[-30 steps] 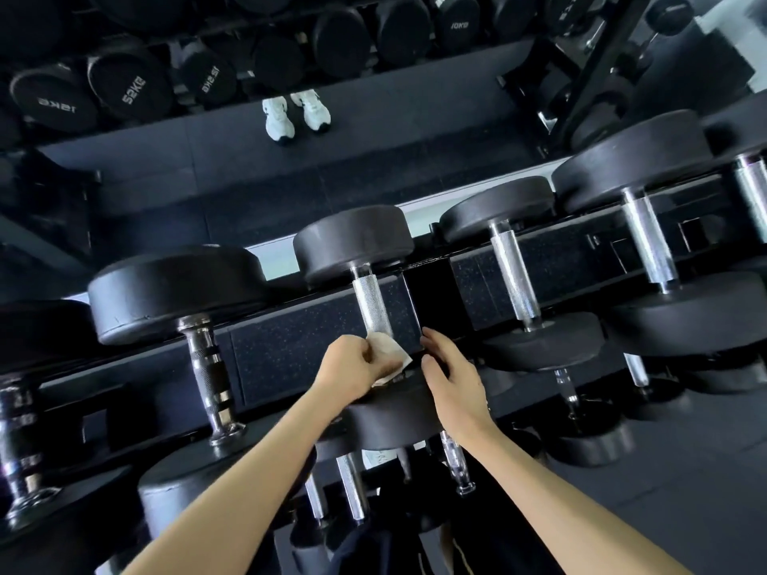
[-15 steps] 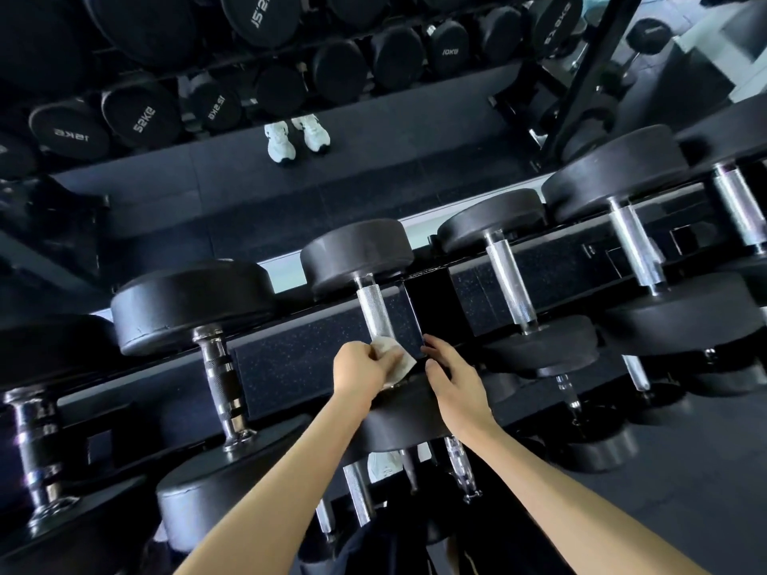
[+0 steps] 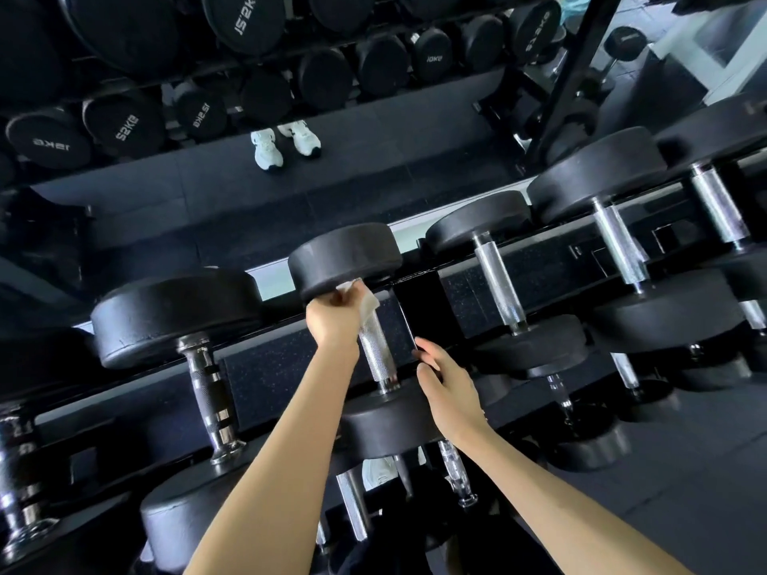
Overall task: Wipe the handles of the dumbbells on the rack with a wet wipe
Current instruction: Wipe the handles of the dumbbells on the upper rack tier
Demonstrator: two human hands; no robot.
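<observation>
A row of black dumbbells lies on the top shelf of the rack [image 3: 290, 367]. My left hand [image 3: 334, 315] grips a white wet wipe [image 3: 367, 298] wrapped around the far end of the middle dumbbell's knurled metal handle [image 3: 377, 354], just under its far head [image 3: 344, 259]. My right hand [image 3: 450, 385] rests with straight fingers on the near head [image 3: 386, 425] of that same dumbbell and against the rack's dark upright. The lower part of the handle is bare and shiny.
Neighbouring dumbbells lie close on both sides: a chrome-and-black handle [image 3: 207, 392] to the left, a silver handle [image 3: 498, 280] to the right. Lower shelves hold more dumbbells. A wall mirror [image 3: 332, 193] behind the rack reflects white shoes and further weights.
My left hand has slid the wipe up the handle from its near end to its far end. My right hand has stayed on the near head.
</observation>
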